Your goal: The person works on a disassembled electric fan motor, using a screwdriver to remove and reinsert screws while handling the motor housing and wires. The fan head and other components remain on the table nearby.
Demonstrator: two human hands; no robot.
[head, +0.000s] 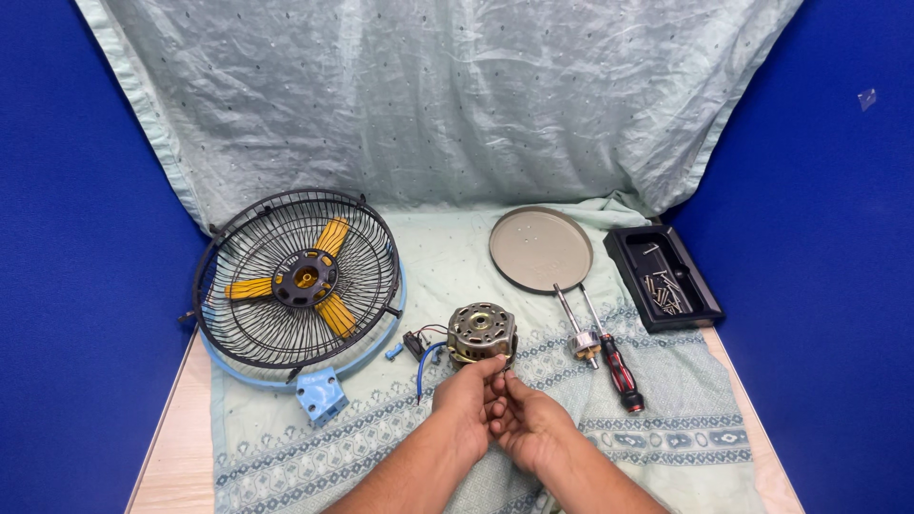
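Here, the left hand (pixel 465 398) and right hand (pixel 526 425) meet fingertip to fingertip just below the fan motor (pixel 482 334) on the cloth-covered table (pixel 171 447), pinching something too small to identify. Fan cage (pixel 297 279) lies left; screwdriver (pixel 614 360) right.

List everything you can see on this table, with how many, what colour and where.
Fan cage: one, black wire with yellow blades inside, left, on a light blue ring.
Motor: one, metal with copper windings, centre, just beyond the fingertips.
Round plate: one, grey-beige, behind the motor.
Screwdriver: one, red and black handle, right of the motor.
Shaft piece: one, metal, beside the screwdriver.
Tray: one, black, holding screws, far right.
Cloth: one, pale green, over table and backdrop.
Left hand, right hand: together at the motor's near edge.
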